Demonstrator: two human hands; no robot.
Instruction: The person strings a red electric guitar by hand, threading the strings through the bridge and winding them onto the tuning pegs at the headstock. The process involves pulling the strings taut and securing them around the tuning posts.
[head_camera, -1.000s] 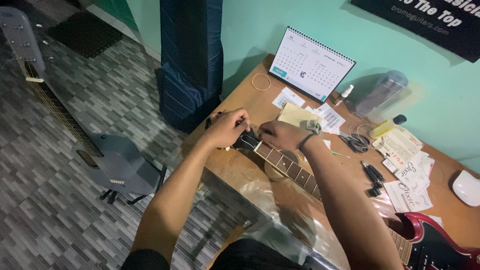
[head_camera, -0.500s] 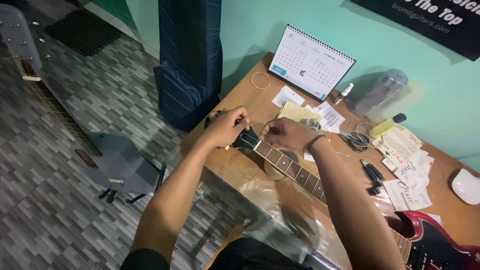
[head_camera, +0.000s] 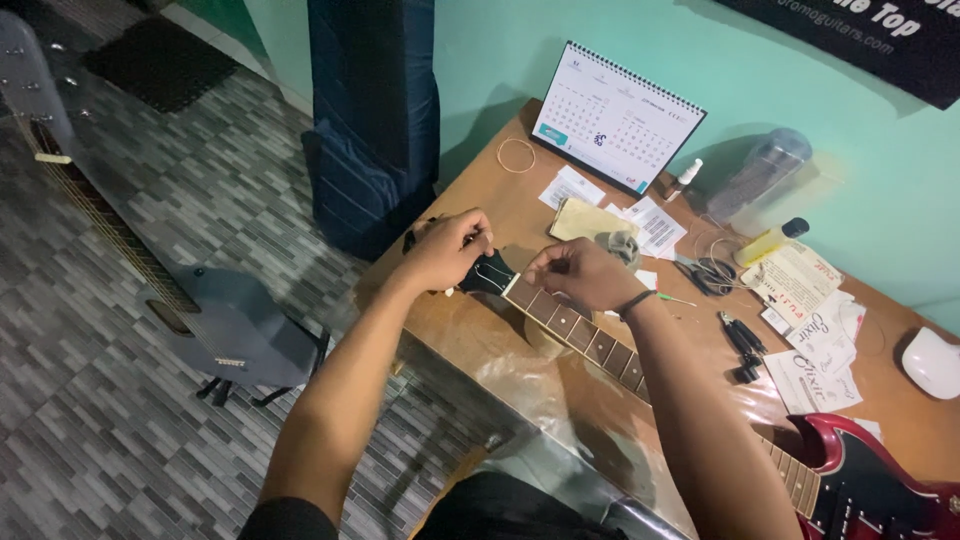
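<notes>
Hands: left (head_camera: 448, 248) fisted on headstock (head_camera: 487, 275) | right (head_camera: 580, 272) curled over neck (head_camera: 590, 340)

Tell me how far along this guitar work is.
Done: the red guitar lies flat on the desk, with opened string packets and pliers beside it. In hand: the left hand is at the headstock and the right hand pinches by the nut. Left: I cannot tell how many strings are fitted.

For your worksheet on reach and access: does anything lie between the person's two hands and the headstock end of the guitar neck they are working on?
Nothing visible does. The left hand is already on the headstock, and the right hand rests on the guitar neck beside it. The papers and cutters lie further back on the table.
</notes>
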